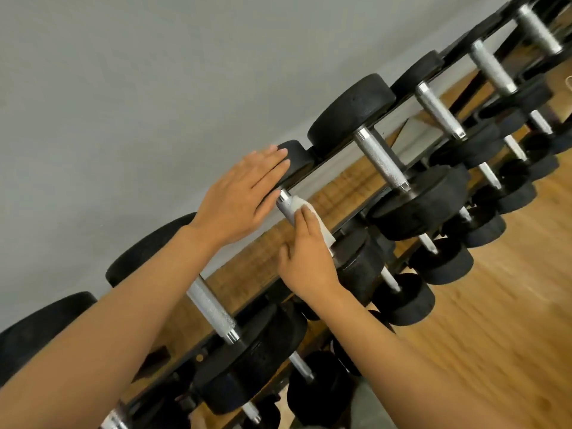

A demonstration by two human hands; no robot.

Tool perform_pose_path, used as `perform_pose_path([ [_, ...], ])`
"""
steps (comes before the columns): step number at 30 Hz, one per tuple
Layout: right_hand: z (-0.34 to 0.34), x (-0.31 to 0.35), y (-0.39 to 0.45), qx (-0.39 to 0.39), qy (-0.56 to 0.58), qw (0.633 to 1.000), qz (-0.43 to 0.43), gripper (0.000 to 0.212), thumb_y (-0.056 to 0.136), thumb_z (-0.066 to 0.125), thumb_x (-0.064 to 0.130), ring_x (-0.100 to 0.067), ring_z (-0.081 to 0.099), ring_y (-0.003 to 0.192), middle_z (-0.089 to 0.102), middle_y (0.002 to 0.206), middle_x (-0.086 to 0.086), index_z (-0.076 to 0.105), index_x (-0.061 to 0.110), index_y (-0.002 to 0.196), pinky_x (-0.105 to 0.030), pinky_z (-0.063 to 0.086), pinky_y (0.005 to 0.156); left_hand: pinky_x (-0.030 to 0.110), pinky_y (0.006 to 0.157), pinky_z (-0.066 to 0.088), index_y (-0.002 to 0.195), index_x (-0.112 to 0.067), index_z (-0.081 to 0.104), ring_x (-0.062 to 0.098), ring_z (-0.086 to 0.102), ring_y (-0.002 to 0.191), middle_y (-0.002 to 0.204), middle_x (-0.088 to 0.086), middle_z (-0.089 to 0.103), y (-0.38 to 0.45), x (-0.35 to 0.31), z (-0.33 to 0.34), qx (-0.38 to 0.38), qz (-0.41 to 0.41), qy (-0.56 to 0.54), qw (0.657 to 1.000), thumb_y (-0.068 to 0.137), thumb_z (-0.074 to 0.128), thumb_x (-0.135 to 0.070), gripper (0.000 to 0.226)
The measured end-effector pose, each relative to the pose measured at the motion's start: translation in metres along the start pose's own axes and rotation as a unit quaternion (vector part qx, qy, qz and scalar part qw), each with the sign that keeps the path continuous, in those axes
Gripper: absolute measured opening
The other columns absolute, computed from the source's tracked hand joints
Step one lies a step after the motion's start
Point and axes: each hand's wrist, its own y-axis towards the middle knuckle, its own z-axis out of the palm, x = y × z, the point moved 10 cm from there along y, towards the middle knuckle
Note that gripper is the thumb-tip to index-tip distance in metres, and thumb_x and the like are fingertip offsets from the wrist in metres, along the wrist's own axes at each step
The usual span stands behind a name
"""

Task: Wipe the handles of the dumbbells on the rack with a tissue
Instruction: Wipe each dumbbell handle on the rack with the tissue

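Two hands are seen at one small dumbbell point(312, 212) on the top tier of the rack point(337, 173): the left hand point(244, 193) is laid flat with straight fingers on its far black head, while the right hand point(305, 258) is curled round the handle point(286, 205), pressing a white tissue point(312, 215) against it. The handle's long axis is set across the rack rails, from the wall side toward the wooden floor point(495, 305). Much of the handle is hidden under the right hand and tissue, and the lower tiers are blurred.
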Motion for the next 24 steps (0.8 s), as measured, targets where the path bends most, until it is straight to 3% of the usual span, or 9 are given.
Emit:
perform_pose_path([
  [4, 0.003, 0.020, 0.012, -0.015, 0.039, 0.998, -0.038, 0.073, 0.094, 0.048, 0.009, -0.013, -0.003, 0.150, 0.002, 0.164, -0.003, 0.009, 0.009, 0.155, -0.030, 0.006, 0.123, 0.042, 0.119, 0.033, 0.148, 0.000, 0.043, 0.026, 0.032, 0.147, 0.155, 0.015, 0.040, 0.000, 0.002, 0.001, 0.005, -0.002, -0.038, 0.999, 0.109, 0.032, -0.026, 0.047],
  [9, -0.002, 0.013, 0.011, -0.040, 0.030, 0.998, -0.029, 0.066, 0.093, 0.046, 0.005, -0.014, 0.009, 0.149, 0.016, 0.162, -0.005, 0.021, 0.009, 0.154, -0.031, 0.010, 0.123, 0.046, 0.117, 0.035, 0.148, -0.001, 0.043, 0.024, 0.030, 0.148, 0.156, 0.013, 0.040, 0.000, 0.006, 0.002, 0.010, -0.008, -0.070, 0.997, 0.108, 0.034, -0.023, 0.046],
  [14, -0.007, 0.012, 0.010, -0.101, 0.002, 0.995, -0.008, 0.060, 0.089, 0.053, 0.011, -0.025, 0.021, 0.144, 0.028, 0.154, -0.011, 0.036, 0.004, 0.147, -0.046, 0.021, 0.119, 0.045, 0.118, 0.033, 0.146, 0.000, 0.045, 0.025, 0.032, 0.148, 0.155, 0.014, 0.041, 0.000, 0.004, 0.001, 0.000, -0.014, -0.077, 0.997, 0.107, 0.038, -0.021, 0.045],
  [18, 0.003, 0.011, 0.010, -0.064, 0.062, 0.996, 0.016, 0.066, 0.095, 0.050, 0.017, -0.016, -0.006, 0.150, 0.003, 0.163, -0.006, 0.019, 0.009, 0.153, -0.039, 0.006, 0.123, 0.048, 0.116, 0.035, 0.146, 0.000, 0.045, 0.026, 0.033, 0.147, 0.154, 0.014, 0.041, 0.000, 0.005, 0.001, -0.003, -0.011, -0.084, 0.996, 0.106, 0.040, -0.020, 0.044],
  [21, 0.006, 0.015, 0.015, -0.068, 0.033, 0.997, 0.017, 0.070, 0.097, 0.043, 0.028, -0.016, -0.005, 0.150, 0.001, 0.163, -0.007, 0.009, 0.007, 0.155, -0.036, 0.001, 0.123, 0.047, 0.117, 0.035, 0.145, 0.001, 0.045, 0.027, 0.033, 0.147, 0.153, 0.015, 0.042, -0.001, 0.005, 0.002, -0.004, -0.011, -0.087, 0.996, 0.106, 0.040, -0.019, 0.044],
  [24, 0.008, 0.020, 0.022, -0.083, -0.016, 0.996, 0.024, 0.074, 0.092, 0.025, 0.039, -0.022, 0.000, 0.150, 0.005, 0.163, -0.012, 0.004, 0.005, 0.155, -0.037, -0.002, 0.123, 0.046, 0.118, 0.033, 0.145, 0.000, 0.045, 0.027, 0.033, 0.147, 0.153, 0.015, 0.042, -0.001, 0.005, 0.002, -0.004, -0.010, -0.089, 0.996, 0.106, 0.040, -0.019, 0.044],
])
